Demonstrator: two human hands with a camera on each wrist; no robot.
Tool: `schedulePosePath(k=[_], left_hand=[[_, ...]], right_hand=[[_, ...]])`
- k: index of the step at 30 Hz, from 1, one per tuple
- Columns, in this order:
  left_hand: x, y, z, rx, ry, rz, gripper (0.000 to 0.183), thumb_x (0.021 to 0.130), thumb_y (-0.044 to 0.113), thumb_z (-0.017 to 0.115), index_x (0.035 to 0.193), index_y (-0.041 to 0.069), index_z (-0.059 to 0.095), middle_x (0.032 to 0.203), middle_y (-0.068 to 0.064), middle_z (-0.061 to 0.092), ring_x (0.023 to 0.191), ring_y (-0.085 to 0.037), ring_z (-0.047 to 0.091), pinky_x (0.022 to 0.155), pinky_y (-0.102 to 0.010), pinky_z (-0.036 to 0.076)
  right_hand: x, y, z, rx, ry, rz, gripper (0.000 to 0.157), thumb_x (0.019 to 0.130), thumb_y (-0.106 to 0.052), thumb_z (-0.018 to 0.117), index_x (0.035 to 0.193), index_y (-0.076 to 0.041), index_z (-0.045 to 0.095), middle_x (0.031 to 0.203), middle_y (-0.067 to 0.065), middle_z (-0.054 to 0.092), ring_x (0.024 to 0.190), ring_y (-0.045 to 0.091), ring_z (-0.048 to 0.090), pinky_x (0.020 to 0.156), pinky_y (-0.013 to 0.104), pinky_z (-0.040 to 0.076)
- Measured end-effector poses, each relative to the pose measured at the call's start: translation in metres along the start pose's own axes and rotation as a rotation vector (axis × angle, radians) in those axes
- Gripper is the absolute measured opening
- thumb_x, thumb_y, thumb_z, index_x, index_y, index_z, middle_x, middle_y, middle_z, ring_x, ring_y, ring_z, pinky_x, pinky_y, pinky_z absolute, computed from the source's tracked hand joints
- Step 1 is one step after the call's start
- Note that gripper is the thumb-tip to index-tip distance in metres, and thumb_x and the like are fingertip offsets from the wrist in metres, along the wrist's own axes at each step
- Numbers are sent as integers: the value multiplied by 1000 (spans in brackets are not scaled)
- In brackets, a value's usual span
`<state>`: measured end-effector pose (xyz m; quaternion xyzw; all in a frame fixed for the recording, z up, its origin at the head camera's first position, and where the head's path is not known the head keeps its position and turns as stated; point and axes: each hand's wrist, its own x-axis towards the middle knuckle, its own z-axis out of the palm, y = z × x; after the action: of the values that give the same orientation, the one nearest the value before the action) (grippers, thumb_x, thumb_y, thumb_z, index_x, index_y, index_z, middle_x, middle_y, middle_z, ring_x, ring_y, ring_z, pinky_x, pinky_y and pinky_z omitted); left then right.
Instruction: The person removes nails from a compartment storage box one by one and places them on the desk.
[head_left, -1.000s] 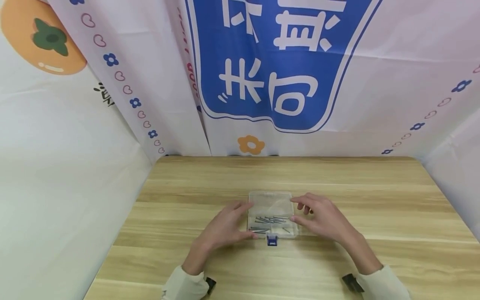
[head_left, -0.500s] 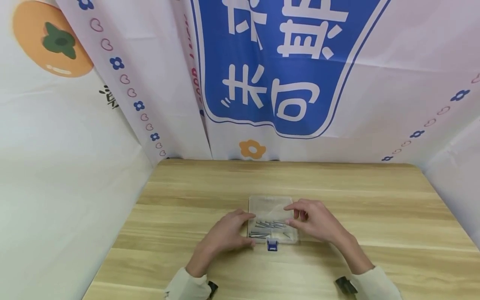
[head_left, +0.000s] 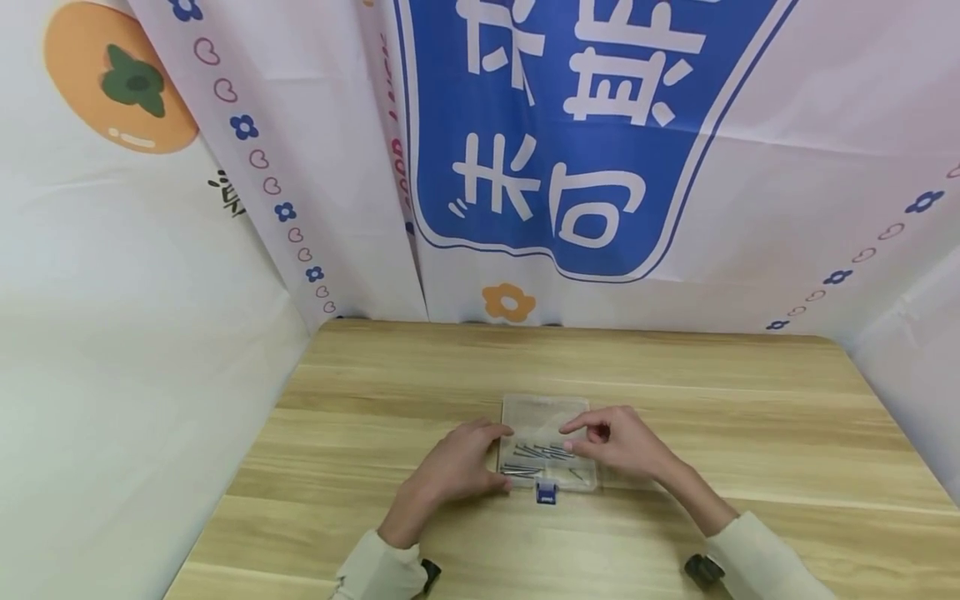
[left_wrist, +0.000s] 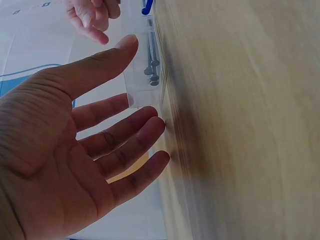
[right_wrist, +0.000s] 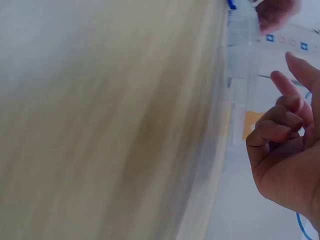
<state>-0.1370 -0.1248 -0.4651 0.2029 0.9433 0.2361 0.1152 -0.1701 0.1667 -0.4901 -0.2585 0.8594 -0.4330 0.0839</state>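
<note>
A clear plastic box (head_left: pixel 542 411) with compartments lies on the table, its blue latch (head_left: pixel 546 494) facing the person. Several long metal screws (head_left: pixel 542 452) lie slanted across its middle. More of them fill the front left compartment, and a small thin piece (head_left: pixel 576 473) lies at the front right. The left hand (head_left: pixel 461 462) rests against the box's left side, thumb at the front corner and index finger farther back, fingers loosely spread. Over the right half of the box is the right hand (head_left: pixel 624 442), thumb and index finger apart with nothing between them, the other fingers bent.
The wood-grain table (head_left: pixel 390 358) extends around the box on every side. A printed white cloth (head_left: pixel 720 275) hangs behind its far edge, and white cloth covers both sides. Black straps (head_left: pixel 703 570) sit at the sleeve cuffs.
The right hand has moved left from the box's right edge to over its inside. The left hand stays at the left side. The whole head view has shifted slightly.
</note>
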Motion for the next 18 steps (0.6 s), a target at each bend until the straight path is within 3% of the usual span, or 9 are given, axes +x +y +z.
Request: schedulePosePath(k=[8,18], left_hand=[[-1,-1,0,5,1,4,73,80,32,96,141,7,67,144,-15,68,135,-35,63,116,-53,51],[1,-2,1,-2,0,18,72,80,32,96,141,7,67,143,-13,69,134,-33,65,115,-50,52]], right_hand=[[0,3,6,36,-23,41,19,96,-27,82,106,-11,85,58,-12,45,53,-2,36,52,18,34],[4,5,14,-4,-40,61,14,94,-26,84,103,-16,87,55,-12,44,52,-2,35,50,17,32]])
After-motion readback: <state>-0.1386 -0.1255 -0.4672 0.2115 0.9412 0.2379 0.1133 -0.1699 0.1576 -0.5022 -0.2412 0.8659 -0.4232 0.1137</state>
